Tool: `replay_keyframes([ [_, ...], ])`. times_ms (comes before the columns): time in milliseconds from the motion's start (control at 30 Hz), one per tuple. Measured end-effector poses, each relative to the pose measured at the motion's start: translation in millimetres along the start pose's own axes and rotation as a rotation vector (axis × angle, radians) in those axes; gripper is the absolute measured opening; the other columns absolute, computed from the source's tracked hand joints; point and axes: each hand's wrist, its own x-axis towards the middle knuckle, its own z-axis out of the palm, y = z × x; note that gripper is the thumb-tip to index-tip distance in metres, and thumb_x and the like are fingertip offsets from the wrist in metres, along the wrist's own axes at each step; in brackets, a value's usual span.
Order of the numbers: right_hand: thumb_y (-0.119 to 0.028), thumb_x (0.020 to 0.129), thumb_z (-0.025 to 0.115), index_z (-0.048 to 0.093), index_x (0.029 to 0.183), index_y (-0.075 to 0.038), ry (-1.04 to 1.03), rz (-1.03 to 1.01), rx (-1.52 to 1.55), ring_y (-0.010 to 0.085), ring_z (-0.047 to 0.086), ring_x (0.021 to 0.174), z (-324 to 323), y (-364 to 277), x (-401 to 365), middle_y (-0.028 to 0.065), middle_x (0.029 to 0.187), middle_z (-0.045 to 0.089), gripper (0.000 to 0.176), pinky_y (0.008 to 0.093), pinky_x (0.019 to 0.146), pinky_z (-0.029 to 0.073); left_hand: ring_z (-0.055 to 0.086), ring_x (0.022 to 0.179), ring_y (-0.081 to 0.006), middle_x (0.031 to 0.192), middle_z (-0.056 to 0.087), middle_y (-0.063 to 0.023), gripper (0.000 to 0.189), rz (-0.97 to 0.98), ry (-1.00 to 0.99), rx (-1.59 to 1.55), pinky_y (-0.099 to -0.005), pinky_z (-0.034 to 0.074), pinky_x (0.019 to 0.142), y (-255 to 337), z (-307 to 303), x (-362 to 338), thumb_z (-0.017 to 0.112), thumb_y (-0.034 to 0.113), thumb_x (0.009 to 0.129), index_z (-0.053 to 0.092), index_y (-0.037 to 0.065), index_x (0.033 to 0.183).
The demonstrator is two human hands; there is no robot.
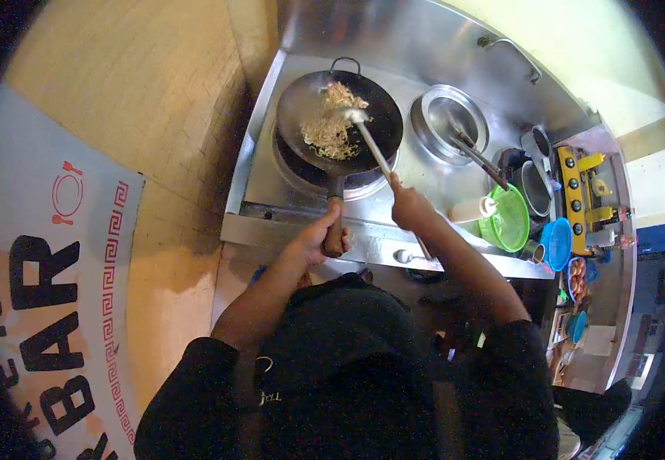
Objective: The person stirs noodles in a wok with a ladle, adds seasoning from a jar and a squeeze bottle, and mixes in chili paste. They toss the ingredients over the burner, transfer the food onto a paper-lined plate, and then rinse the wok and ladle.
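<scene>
A dark wok point(294, 115) sits on the burner with noodle-like food point(331, 136) in it and some haze at its left side. My left hand point(318, 236) is wrapped round the wok's wooden handle point(334, 239). In my right hand point(411, 207) is the long shaft of a metal ladle or spatula point(374, 147), whose head rests among the food near the wok's middle. The food lies in two joined heaps, one toward the far rim and one nearer the handle.
Right of the wok stand a round metal pot point(449, 96) with a utensil across it, a white bottle point(466, 211), a green basket point(505, 218) and a blue container point(557, 244). Farther right are dark pots point(535, 188), a yellow panel point(565, 201) and a bowl of eggs point(577, 279). A spoon point(403, 256) lies on the front edge.
</scene>
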Motion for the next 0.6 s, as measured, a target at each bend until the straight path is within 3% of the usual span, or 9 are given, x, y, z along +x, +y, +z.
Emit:
replay_keyframes([
  [67, -0.002, 0.079, 0.045, 0.018, 0.141, -0.002, -0.123, -0.030, -0.128, 0.0410, 0.062, 0.072, -23.4, -15.9, -53.9, 0.0299, 0.081, 0.060, 0.067, 0.0502, 0.067, 0.049, 0.055, 0.052, -0.0182, 0.066, 0.055, -0.0049, 0.025, -0.055, -0.040, 0.089, -0.0342, 0.049, 0.048, 9.2, -8.3, 3.8, 0.057, 0.031, 0.087, 0.050, 0.010, 0.099],
  [100, -0.003, 0.078, 0.046, 0.018, 0.142, -0.004, -0.066, -0.081, -0.180, 0.0393, 0.062, 0.070, -9.6, -4.4, -68.1, 0.0276, 0.079, 0.060, 0.069, 0.0495, 0.065, 0.049, 0.055, 0.052, -0.0182, 0.066, 0.055, -0.0049, 0.025, -0.054, -0.037, 0.084, -0.0342, 0.049, 0.048, 5.7, -14.6, 9.9, 0.057, 0.031, 0.087, 0.050, 0.010, 0.099],
  [167, -0.008, 0.082, 0.046, 0.015, 0.143, -0.009, -0.054, -0.024, -0.136, 0.0398, 0.062, 0.076, -7.1, 14.7, -64.9, 0.0280, 0.086, 0.060, 0.068, 0.0502, 0.067, 0.050, 0.054, 0.050, -0.0190, 0.062, 0.054, -0.0055, 0.017, 0.152, 0.042, 0.524, -0.0352, 0.048, 0.047, -10.2, -20.5, 23.2, 0.057, 0.021, 0.085, 0.052, 0.005, 0.089],
  [200, -0.006, 0.079, 0.046, 0.017, 0.143, -0.009, -0.064, 0.005, -0.110, 0.0409, 0.061, 0.075, -14.5, 21.4, -52.8, 0.0285, 0.086, 0.060, 0.070, 0.0502, 0.068, 0.049, 0.053, 0.049, -0.0181, 0.061, 0.053, -0.0063, 0.009, 0.142, 0.100, 0.298, -0.0344, 0.047, 0.046, -13.8, 21.0, -10.0, 0.056, 0.012, 0.082, 0.052, 0.003, 0.082],
  [267, -0.004, 0.076, 0.046, 0.022, 0.141, -0.008, 0.026, 0.013, 0.036, 0.0429, 0.061, 0.077, -23.2, 23.4, -37.4, 0.0296, 0.085, 0.060, 0.069, 0.0500, 0.072, 0.048, 0.052, 0.049, -0.0178, 0.061, 0.053, -0.0065, 0.008, 0.126, 0.052, 0.254, -0.0338, 0.047, 0.046, -13.8, 38.3, -8.8, 0.056, 0.010, 0.081, 0.052, 0.004, 0.081],
  [367, -0.004, 0.075, 0.047, 0.030, 0.137, -0.005, 0.189, 0.004, 0.174, 0.0446, 0.060, 0.081, -25.6, 7.5, -0.4, 0.0306, 0.085, 0.060, 0.064, 0.0504, 0.074, 0.048, 0.052, 0.050, -0.0177, 0.061, 0.052, -0.0065, 0.007, 0.124, 0.030, 0.216, -0.0331, 0.046, 0.046, -13.9, 34.4, 1.5, 0.056, 0.009, 0.081, 0.050, 0.005, 0.080],
  [433, -0.004, 0.075, 0.048, 0.034, 0.132, -0.003, 0.248, -0.045, 0.269, 0.0440, 0.061, 0.083, -22.3, -9.4, 45.2, 0.0314, 0.087, 0.060, 0.059, 0.0506, 0.072, 0.049, 0.052, 0.048, -0.0177, 0.059, 0.052, -0.0071, 0.010, 0.093, -0.005, 0.092, -0.0333, 0.047, 0.045, -21.1, 20.0, 13.3, 0.058, 0.006, 0.079, 0.050, 0.003, 0.071],
  [500, -0.002, 0.073, 0.045, 0.030, 0.137, -0.006, 0.261, -0.126, 0.359, 0.0448, 0.060, 0.083, -11.3, -26.5, 70.5, 0.0308, 0.087, 0.060, 0.066, 0.0496, 0.074, 0.046, 0.052, 0.048, -0.0170, 0.060, 0.052, -0.0069, 0.011, 0.117, -0.024, 0.163, -0.0329, 0.047, 0.045, -21.5, 20.6, 9.5, 0.057, 0.006, 0.079, 0.051, 0.003, 0.072],
  [600, -0.002, 0.073, 0.046, 0.020, 0.139, 0.001, -0.068, -0.184, 0.111, 0.0426, 0.061, 0.076, -38.8, -46.1, -5.3, 0.0306, 0.082, 0.060, 0.072, 0.0474, 0.070, 0.048, 0.052, 0.049, -0.0168, 0.060, 0.053, -0.0065, 0.012, 0.107, -0.012, 0.283, -0.0333, 0.047, 0.045, -9.3, 0.4, 18.1, 0.056, 0.008, 0.081, 0.051, 0.003, 0.071],
])
